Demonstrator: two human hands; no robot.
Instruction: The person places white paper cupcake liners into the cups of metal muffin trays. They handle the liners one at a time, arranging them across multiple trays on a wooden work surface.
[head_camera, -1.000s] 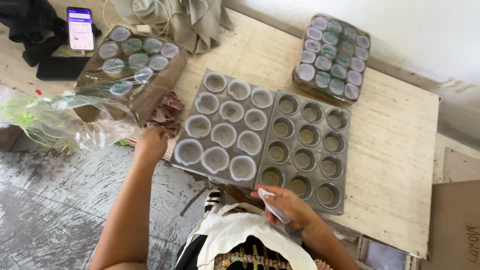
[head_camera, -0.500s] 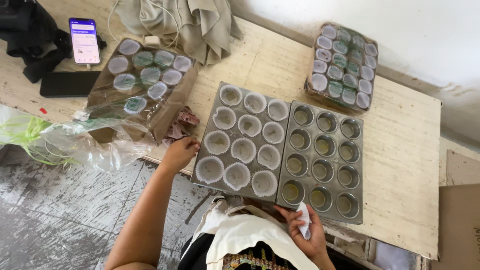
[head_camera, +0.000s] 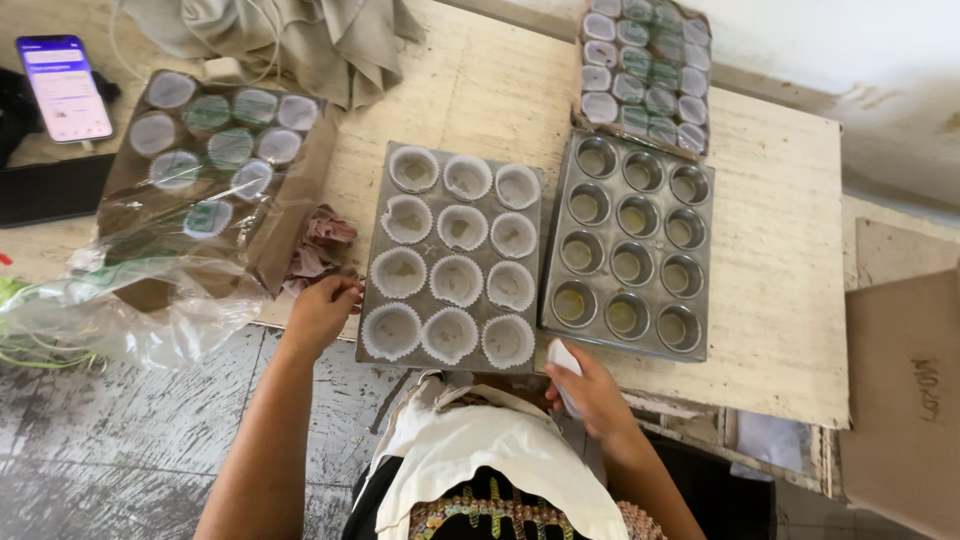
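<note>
Twelve cups of lined tin (head_camera: 452, 260) now papered; our left hand (head_camera: 322, 312) has shifted to its worktop-edge rim, curled, gripping; right hand (head_camera: 590, 390) closed on white liners (head_camera: 562, 358).

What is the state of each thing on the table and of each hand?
Left muffin tray: every cup lined with a paper liner.
Right muffin tray: cups unlined, bare.
Phone: screen lit.
Plastic-wrapped pack of cups: torn open.
Far pack of cups: wrapped.
Left hand: at the lined tray's edge.
Right hand: holding a white object.
</note>
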